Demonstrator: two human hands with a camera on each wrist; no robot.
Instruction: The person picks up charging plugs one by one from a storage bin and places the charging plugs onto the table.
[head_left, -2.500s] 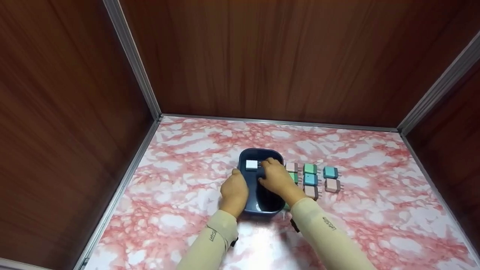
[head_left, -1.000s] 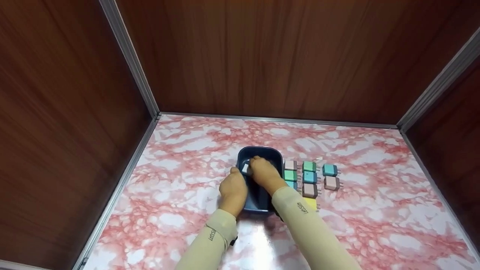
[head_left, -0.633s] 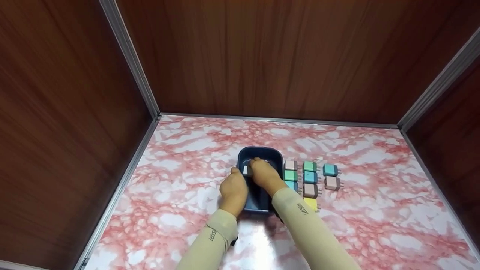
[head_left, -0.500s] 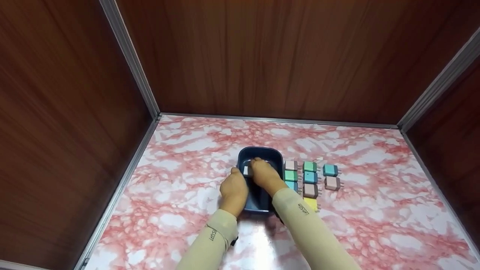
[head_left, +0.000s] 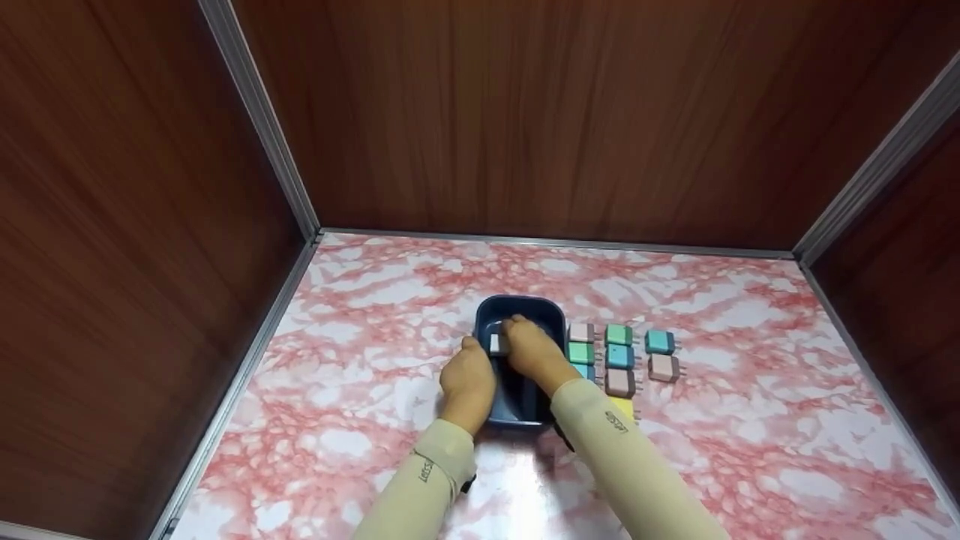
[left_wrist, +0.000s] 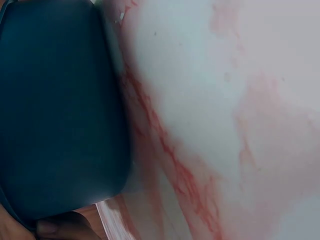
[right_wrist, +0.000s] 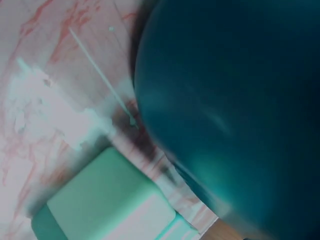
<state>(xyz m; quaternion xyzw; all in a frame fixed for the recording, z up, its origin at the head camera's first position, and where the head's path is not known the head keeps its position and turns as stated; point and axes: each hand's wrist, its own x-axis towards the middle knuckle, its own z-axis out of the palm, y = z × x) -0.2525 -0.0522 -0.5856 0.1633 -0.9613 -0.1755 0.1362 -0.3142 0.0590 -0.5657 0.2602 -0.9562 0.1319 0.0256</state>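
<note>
In the head view a dark blue plastic bin (head_left: 517, 401) stands on the table. My left hand (head_left: 466, 384) grips its left rim; the left wrist view shows the fingers (left_wrist: 65, 227) at the rim's corner. My right hand (head_left: 531, 351) reaches down inside the bin. Its fingers pinch a white plug-in charger (head_left: 496, 344), whose right part they cover. To the bin's right lie several coloured chargers in columns: green (head_left: 619, 334), blue (head_left: 619, 357), pale pink (head_left: 620, 382) and yellow (head_left: 621, 407). Up close in the right wrist view are the bin's outer wall (right_wrist: 225, 100) and a green charger (right_wrist: 110, 195).
A turquoise charger (head_left: 659, 342) and another pink charger (head_left: 664, 367) form the outermost column. Brown wood-look panels (head_left: 525, 127) enclose the red-and-white marbled table (head_left: 360, 360) at the back and both sides. My right sleeve (head_left: 630, 457) covers part of the table near the yellow charger.
Over the last seconds my right hand has moved left within the bin, onto the white charger. Since half a second ago, hand and charger have shifted slightly right. The left hand has stayed put.
</note>
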